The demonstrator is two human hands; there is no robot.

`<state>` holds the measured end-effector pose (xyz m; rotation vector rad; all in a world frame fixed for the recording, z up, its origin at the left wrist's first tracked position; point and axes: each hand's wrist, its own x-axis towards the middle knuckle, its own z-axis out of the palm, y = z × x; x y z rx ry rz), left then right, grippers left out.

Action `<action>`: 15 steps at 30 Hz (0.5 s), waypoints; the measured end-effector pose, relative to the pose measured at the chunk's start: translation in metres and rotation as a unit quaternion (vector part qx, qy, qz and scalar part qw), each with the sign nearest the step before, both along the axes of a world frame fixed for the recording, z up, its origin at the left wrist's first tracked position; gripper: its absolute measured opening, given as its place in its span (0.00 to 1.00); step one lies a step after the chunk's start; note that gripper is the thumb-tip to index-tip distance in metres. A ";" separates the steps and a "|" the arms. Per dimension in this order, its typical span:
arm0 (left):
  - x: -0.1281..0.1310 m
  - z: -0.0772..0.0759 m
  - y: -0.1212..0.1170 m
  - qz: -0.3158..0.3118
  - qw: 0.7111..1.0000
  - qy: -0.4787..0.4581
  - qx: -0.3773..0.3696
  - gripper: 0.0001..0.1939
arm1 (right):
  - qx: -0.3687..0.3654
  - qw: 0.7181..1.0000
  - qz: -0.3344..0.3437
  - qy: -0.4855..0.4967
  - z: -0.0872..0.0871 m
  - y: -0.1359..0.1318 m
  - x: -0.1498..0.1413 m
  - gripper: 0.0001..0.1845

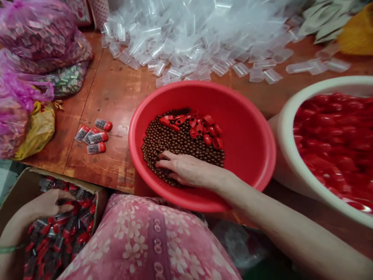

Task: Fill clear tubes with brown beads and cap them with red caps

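Note:
My left hand (52, 203) is over an open cardboard box (98, 208) at the lower left, its fingers apart and loosely bent. Below it the box is full of small clear tubes with red caps (62, 241) and dark contents. I see nothing held between those fingers. My right hand (186, 168) reaches into a red plastic basin (244, 140), its fingers spread and touching small brown beads (166, 136). The fingertips are partly among the beads. Several loose red caps (201, 126) lie on the beads at the far side.
Several filled red-capped tubes (97, 138) lie on the wooden table (116, 93) left of the basin. Clear empty tubes (189, 42) are heaped behind it. A white tub (285, 128) of red caps stands at the right. Purple bags (37, 31) and a yellow bag (39, 130) are at the left.

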<state>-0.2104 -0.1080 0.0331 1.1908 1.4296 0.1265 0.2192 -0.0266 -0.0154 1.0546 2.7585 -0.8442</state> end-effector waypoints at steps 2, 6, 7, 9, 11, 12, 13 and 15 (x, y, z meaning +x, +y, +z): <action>-0.005 -0.004 -0.006 -0.048 0.989 0.136 0.024 0.11 | -0.019 1.000 -0.006 -0.004 -0.001 0.001 -0.003 0.19; 0.031 0.023 0.012 -0.171 0.973 0.147 0.046 0.14 | -0.090 0.995 -0.010 0.031 0.008 0.008 -0.004 0.16; 0.047 0.031 0.020 -0.185 0.974 0.113 0.071 0.15 | -0.110 0.992 -0.014 0.055 0.012 0.010 -0.003 0.16; 0.079 0.044 0.037 -0.191 0.970 0.028 0.144 0.16 | -0.145 0.982 -0.041 0.117 0.021 0.014 -0.001 0.16; 0.112 0.047 0.054 -0.160 0.967 -0.053 0.191 0.14 | -0.167 0.966 -0.085 0.179 0.029 0.017 0.001 0.16; 0.128 0.045 0.062 -0.133 0.967 -0.088 0.199 0.14 | -0.174 0.959 -0.101 0.199 0.032 0.018 0.003 0.17; 0.144 0.040 0.069 -0.096 0.968 -0.124 0.196 0.15 | -0.178 0.955 -0.110 0.212 0.034 0.018 0.004 0.17; 0.172 0.027 0.082 -0.049 0.961 -0.204 0.182 0.22 | -0.183 0.950 -0.118 0.223 0.038 0.018 0.006 0.17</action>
